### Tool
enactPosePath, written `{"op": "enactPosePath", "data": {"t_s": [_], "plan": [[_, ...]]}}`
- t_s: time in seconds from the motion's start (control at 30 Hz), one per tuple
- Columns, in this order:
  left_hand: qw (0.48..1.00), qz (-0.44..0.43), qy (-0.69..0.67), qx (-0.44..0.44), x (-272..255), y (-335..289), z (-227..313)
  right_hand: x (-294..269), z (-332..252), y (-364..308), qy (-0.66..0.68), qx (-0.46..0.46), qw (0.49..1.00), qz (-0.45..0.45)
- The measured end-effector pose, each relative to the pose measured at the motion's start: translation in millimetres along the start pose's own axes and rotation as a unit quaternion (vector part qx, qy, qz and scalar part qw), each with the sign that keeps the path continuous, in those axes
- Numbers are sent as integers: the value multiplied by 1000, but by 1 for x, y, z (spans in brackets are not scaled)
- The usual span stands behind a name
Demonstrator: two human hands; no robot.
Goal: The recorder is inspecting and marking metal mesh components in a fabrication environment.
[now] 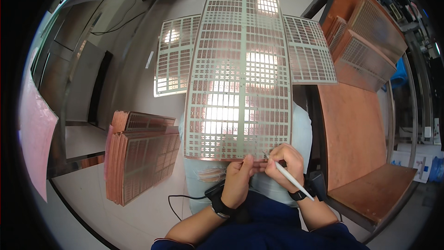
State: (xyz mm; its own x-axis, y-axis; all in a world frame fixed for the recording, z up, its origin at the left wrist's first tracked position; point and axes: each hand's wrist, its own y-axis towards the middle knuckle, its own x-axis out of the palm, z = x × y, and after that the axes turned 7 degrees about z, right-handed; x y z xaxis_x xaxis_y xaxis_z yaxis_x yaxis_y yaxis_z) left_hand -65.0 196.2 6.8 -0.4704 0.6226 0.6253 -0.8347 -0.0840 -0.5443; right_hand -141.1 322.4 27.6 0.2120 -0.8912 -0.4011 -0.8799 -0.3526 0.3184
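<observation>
The large patterned panel [263, 104] is supported over the thighs [303, 129], its six o'clock edge pinched by the left hand [237, 183]. At its five o'clock corner, a white pen [294, 180] is gripped in the right hand [290, 163], tip angled onto the panel. Stacked panels [150, 166] are stood at eight o'clock.

Looks bright overall, apparently lit from overhead. Glares white on the large patterned panel [242, 76] near its far right corner and toward its near edge. Bends straight lines, blackening at the rim.
</observation>
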Motion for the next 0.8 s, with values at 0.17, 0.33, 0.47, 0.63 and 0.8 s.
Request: {"op": "enactPosePath", "data": {"t_s": [0.17,0.33,0.47,0.63,0.8], "plan": [[999,29,1,18,3,0,1,4,-1,3,8,0,1000,19],[1000,17,0,4,1,0,-1,-1,0,0,10,-5,1000,-5],[999,31,1,15,2,-3,1,4,2,-3,11,14,1000,14],[1000,3,2,4,4,3,-1,3,4,-3,15,20,998,57],[999,19,13,25,-3,-1,-2,3,0,3,-15,-30,999,-3]]}}
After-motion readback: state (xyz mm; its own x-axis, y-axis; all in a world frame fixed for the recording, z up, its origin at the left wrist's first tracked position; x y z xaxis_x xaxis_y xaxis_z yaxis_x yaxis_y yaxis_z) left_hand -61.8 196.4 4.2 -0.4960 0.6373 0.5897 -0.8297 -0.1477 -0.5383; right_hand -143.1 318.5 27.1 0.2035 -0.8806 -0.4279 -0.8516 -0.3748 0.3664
